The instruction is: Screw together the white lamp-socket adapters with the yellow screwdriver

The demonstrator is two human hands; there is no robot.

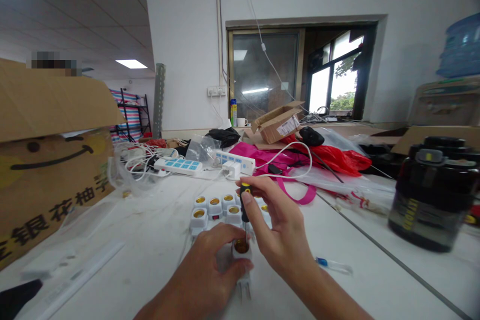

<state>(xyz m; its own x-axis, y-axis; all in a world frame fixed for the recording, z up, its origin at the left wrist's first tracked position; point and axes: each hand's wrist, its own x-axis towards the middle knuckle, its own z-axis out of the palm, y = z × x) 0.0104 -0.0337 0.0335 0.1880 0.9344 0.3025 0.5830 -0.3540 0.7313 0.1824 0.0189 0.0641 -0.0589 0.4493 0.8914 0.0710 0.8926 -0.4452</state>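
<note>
My left hand (215,265) is closed around a white lamp socket (241,256) with a brass-coloured inside and two plug prongs that point toward me. In my right hand (277,220) a black and yellow screwdriver (245,205) is held upright by its handle. Its thin shaft reaches down into the socket's opening; the tip is hidden inside. Just beyond my hands, several more white lamp sockets (214,205) stand in rows on the white table (150,240), openings up. My right hand hides part of these rows.
A blue-handled clear tool (333,265) lies to the right, near a large black bottle (431,195). On the left stands a cardboard box (56,160). White power strips (178,165), cables, a pink bag (258,157) and red plastic (341,160) crowd the table's back.
</note>
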